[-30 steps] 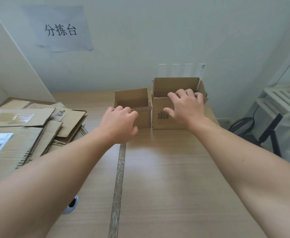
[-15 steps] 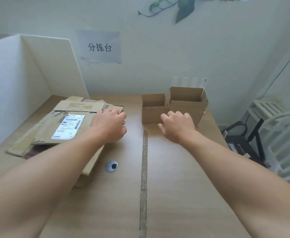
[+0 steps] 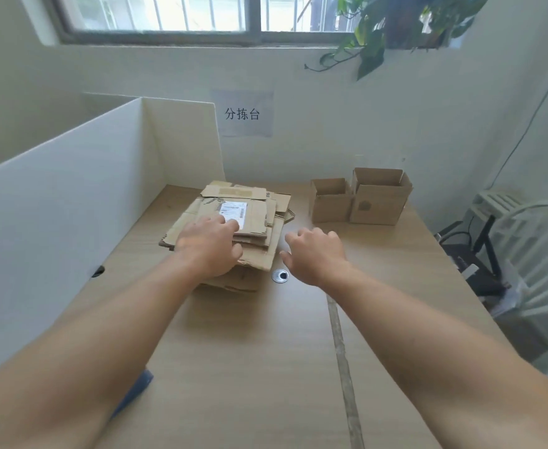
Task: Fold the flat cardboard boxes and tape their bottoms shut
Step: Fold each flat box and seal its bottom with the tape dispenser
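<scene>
A stack of flat cardboard boxes [image 3: 253,215] lies on the left half of the wooden table [image 3: 250,367]; the top one carries a white shipping label. My left hand [image 3: 209,246] rests on the near part of that stack, fingers reaching onto the top sheet. My right hand [image 3: 314,254] hovers just right of the stack above the table, fingers loosely curled and holding nothing. Two folded, open-topped boxes stand side by side at the back right: a small box [image 3: 331,202] and a larger box [image 3: 379,199].
A white partition [image 3: 55,222] walls the table's left side and back left. A round metal grommet [image 3: 280,275] sits in the tabletop near the stack. A dark blue object [image 3: 136,390] shows under my left forearm. A white rack and cables [image 3: 493,241] stand off the table's right edge.
Both hands left the folded boxes at the back right and moved left. My left hand now rests on the flat stack; the right trails beside it. My view rose and turned left.
</scene>
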The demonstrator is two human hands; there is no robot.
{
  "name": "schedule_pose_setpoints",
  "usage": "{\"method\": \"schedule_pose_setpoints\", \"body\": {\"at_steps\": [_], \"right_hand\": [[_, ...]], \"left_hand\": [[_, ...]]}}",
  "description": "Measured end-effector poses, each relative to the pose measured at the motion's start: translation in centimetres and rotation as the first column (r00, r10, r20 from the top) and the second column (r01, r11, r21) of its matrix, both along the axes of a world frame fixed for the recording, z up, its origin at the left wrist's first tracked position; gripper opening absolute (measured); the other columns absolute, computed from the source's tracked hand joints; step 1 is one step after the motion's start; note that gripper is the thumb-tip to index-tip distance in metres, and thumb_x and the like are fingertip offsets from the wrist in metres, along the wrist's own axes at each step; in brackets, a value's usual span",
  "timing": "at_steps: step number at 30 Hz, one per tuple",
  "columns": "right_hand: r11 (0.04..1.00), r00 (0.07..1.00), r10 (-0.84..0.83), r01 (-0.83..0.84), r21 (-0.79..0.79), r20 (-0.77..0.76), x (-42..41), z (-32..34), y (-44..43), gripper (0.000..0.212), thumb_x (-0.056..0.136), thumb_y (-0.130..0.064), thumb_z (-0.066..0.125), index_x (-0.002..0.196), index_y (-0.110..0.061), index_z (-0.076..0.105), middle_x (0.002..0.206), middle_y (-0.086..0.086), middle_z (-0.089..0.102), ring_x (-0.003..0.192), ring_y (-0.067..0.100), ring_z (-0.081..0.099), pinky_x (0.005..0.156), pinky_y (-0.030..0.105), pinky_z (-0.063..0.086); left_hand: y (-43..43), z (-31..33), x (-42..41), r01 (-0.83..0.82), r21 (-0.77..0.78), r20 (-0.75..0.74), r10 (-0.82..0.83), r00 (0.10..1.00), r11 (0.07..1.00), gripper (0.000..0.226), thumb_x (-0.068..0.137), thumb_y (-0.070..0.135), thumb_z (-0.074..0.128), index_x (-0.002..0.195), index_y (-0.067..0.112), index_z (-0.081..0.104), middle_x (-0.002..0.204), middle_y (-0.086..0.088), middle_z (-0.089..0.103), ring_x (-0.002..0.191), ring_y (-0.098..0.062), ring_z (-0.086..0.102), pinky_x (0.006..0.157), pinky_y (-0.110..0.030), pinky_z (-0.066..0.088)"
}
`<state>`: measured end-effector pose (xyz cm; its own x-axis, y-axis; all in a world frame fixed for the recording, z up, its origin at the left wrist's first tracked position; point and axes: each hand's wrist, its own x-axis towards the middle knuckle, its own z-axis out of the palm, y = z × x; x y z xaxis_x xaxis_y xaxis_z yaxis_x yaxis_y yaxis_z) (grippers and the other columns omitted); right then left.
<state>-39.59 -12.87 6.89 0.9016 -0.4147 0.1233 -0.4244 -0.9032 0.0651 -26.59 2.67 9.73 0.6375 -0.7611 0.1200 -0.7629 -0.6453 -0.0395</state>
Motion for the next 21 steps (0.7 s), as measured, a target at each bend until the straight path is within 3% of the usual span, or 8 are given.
{"method": "schedule_pose_setpoints", "body": {"at_steps": [11, 16, 21], "right_hand": [[0.999, 0.998, 0.037, -0.037, 0.0, -0.048, 7.9, -2.7, 1.3, 0.035, 0.1, -0.045, 0.04, 0.117, -0.019, 0.056, 0.115, 0.006, 0.06, 0.104, 0.03, 0.057, 0.073, 0.037, 0.035], [0.999, 0.996, 0.02, -0.017, 0.036, -0.087, 12.2, -5.0, 0.6, 0.037, 0.1, -0.046, 0.04, 0.12, -0.02, 0.055, 0.115, 0.006, 0.06, 0.105, 0.029, 0.055, 0.074, 0.037, 0.039], [0.985, 0.988, -0.128, 0.137, 0.103, -0.083, 15.1, -7.7, -0.1, 0.037, 0.099, -0.047, 0.039, 0.117, -0.02, 0.056, 0.114, 0.004, 0.059, 0.105, 0.028, 0.056, 0.077, 0.038, 0.043]], "left_hand": [[4.1, -1.8, 6.7, -0.057, 0.046, -0.011, 0.058, 0.998, 0.997, 0.034, 0.093, 0.039, 0.043, 0.122, 0.026, 0.055, 0.122, 0.003, 0.055, 0.117, -0.022, 0.048, 0.091, -0.036, 0.039], [2.9, -4.9, 12.1, 0.024, 0.033, -0.056, -0.022, 0.998, 0.999, 0.033, 0.093, 0.039, 0.044, 0.119, 0.024, 0.056, 0.12, 0.001, 0.057, 0.116, -0.023, 0.049, 0.094, -0.036, 0.04], [-1.4, -8.5, 17.9, 0.171, 0.032, -0.103, -0.167, 0.981, 0.985, 0.04, 0.094, 0.04, 0.045, 0.13, 0.022, 0.05, 0.13, -0.001, 0.051, 0.121, -0.024, 0.044, 0.097, -0.038, 0.038]]}}
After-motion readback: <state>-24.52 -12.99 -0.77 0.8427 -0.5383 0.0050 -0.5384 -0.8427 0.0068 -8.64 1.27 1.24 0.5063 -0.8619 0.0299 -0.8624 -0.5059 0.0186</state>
